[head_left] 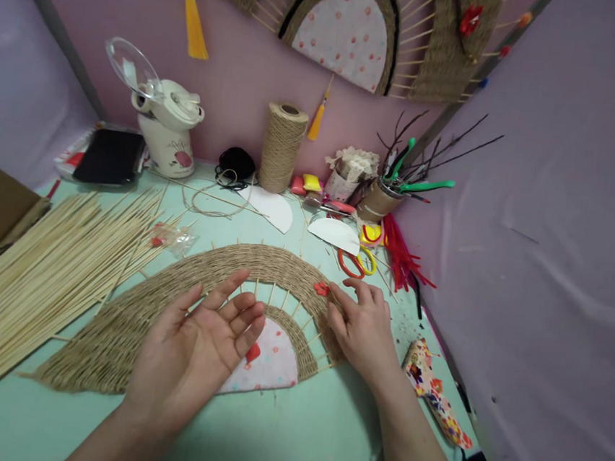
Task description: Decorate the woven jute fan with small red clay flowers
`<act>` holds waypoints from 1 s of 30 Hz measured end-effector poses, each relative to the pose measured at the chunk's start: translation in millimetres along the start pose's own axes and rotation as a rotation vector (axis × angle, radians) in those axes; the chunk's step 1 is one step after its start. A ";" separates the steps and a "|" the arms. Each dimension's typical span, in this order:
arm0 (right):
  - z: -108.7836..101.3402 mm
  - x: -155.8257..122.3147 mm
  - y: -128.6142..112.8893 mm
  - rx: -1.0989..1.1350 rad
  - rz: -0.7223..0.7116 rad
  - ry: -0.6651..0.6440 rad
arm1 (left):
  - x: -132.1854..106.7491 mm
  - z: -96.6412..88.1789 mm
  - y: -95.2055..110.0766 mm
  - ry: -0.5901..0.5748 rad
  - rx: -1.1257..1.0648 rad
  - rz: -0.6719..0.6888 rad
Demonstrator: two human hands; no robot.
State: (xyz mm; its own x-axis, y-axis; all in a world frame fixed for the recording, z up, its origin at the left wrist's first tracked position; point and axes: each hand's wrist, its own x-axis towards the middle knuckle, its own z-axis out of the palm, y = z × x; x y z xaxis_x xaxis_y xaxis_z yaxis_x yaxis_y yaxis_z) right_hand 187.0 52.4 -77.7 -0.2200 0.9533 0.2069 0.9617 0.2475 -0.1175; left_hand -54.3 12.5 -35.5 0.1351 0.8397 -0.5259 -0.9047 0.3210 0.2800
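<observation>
A woven twine fan (228, 263) on thin sticks lies on the table, with a dotted white fabric half-circle (275, 365) at its inner bottom. My left hand (192, 350) is held palm up above the fan's middle, fingers loosely spread, with nothing visible in it. On the right part of the woven band lies a small red flower-like piece (322, 288). My right hand (363, 326) rests palm down beside that piece, its fingers apart and the index fingertip close to it; whether they touch, I cannot tell. Another red spot (253, 353) shows on the fabric, partly behind my left fingers.
A pile of thin sticks (37, 270) covers the left side. Along the back stand a twine spool (283, 148), a white pot (167, 137) and a can with green-handled pliers (381, 198). Scissors (356, 263) lie behind my right hand; a floral-patterned glue gun (436, 391) is at right.
</observation>
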 end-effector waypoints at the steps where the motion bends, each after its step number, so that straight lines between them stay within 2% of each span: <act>1: 1.0 0.4 0.1 -0.007 0.009 -0.013 | -0.1 0.3 -0.1 0.005 0.001 0.000; 6: 6.4 1.9 0.3 0.000 0.009 -0.066 | -0.3 -0.3 -1.5 0.006 0.004 -0.002; 12: 8.7 2.3 1.1 0.005 0.016 -0.028 | 1.1 -1.9 -1.6 -0.013 -0.003 -0.012; 25: 11.0 4.7 -12.3 0.036 -0.047 -0.065 | 0.4 -0.7 -2.1 -0.046 0.015 0.012; 30: 12.5 5.8 -13.6 0.039 -0.017 -0.061 | -1.2 0.7 -2.0 -0.052 0.031 0.044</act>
State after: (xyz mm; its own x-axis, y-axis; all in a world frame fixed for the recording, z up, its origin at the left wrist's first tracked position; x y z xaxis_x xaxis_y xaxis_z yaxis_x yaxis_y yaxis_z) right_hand 170.5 56.7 -87.0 -0.2473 0.9572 0.1503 0.9508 0.2696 -0.1525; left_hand -52.3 11.1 -34.8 0.1170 0.8746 -0.4706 -0.8973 0.2962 0.3273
